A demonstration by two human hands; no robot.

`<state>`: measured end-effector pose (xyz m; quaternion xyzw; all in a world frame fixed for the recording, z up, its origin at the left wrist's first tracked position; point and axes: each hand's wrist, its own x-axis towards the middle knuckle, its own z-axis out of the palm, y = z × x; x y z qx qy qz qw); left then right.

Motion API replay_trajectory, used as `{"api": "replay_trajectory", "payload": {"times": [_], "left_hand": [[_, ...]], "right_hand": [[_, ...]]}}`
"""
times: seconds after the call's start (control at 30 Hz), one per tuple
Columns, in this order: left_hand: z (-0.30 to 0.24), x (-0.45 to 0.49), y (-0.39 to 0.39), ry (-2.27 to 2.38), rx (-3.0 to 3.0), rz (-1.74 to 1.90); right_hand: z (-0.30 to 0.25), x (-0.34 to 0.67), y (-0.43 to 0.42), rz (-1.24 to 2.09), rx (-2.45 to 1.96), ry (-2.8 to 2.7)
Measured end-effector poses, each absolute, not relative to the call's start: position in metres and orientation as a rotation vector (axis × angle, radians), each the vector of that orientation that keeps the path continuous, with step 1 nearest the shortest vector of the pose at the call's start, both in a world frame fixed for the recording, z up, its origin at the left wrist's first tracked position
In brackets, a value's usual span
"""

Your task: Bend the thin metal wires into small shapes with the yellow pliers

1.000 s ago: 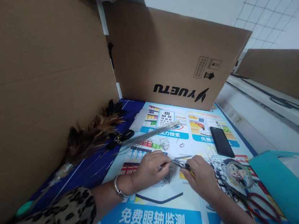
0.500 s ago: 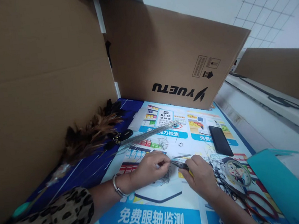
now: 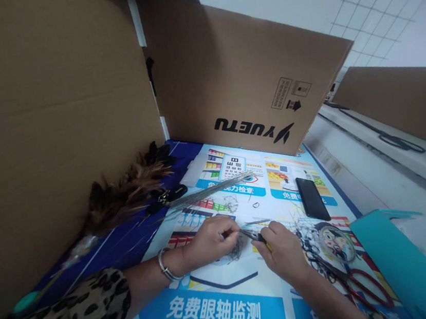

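My right hand is wrapped round a pair of pliers with dark jaws and a bit of yellow on the handle. The plier tips point left and meet the fingertips of my left hand. Those fingers are pinched together; whatever they hold is too small to make out. Under and beside my left hand lies a loose tangle of thin wire. Just beyond the pliers rest a few short straight wires. Farther back, a bundle of long thin wires stretches across the printed sheet.
Red-handled scissors and a round tape roll lie right of my right hand, among small dark loops. A black phone is behind them. A teal folder sits far right. Brown feathers line the left cardboard wall.
The whole view has shifted slightly. Both hands and the pliers keep nearly the same pose, with the plier tips still at my left fingertips.
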<state>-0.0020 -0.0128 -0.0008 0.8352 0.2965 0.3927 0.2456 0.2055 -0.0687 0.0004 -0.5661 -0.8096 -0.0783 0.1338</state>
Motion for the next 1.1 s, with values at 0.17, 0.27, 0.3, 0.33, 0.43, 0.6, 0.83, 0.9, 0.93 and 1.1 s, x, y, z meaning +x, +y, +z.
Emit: {"api": "replay_trajectory", "payload": {"times": [0.17, 0.27, 0.3, 0.33, 0.43, 0.6, 0.83, 0.9, 0.93, 1.1], "left_hand": [[-0.0033, -0.0032, -0.0121, 0.81, 2.301, 1.071], [-0.0043, -0.0033, -0.012, 0.8, 2.31, 1.063], [-0.0042, -0.0032, -0.0122, 0.795, 2.313, 1.064], [-0.0038, -0.003, -0.0126, 0.791, 2.316, 1.068], [-0.0007, -0.0023, -0.0144, 0.781, 2.312, 1.095], [0.0046, -0.0017, -0.017, 0.753, 2.298, 1.166], [0.0007, -0.0029, -0.0174, 0.763, 2.39, 1.265], [0.0009, -0.0034, -0.0174, 0.754, 2.433, 1.273], [0.0012, -0.0037, -0.0174, 0.753, 2.454, 1.273], [0.0017, -0.0058, -0.0169, 0.74, 2.565, 1.256]], "right_hand": [[-0.0004, 0.2052, -0.069, -0.195, -1.616, -2.364], [-0.0019, 0.2054, -0.0689, -0.185, -1.614, -2.367], [-0.0024, 0.2055, -0.0689, -0.176, -1.615, -2.368], [-0.003, 0.2057, -0.0689, -0.164, -1.616, -2.368], [-0.0047, 0.2063, -0.0687, -0.138, -1.61, -2.353], [-0.0066, 0.2069, -0.0676, -0.123, -1.58, -2.295], [-0.0036, 0.2077, -0.0669, -0.09, -1.519, -2.26], [-0.0031, 0.2083, -0.0667, -0.083, -1.523, -2.263], [-0.0029, 0.2086, -0.0666, -0.082, -1.531, -2.264], [-0.0027, 0.2096, -0.0664, -0.078, -1.563, -2.274]]}}
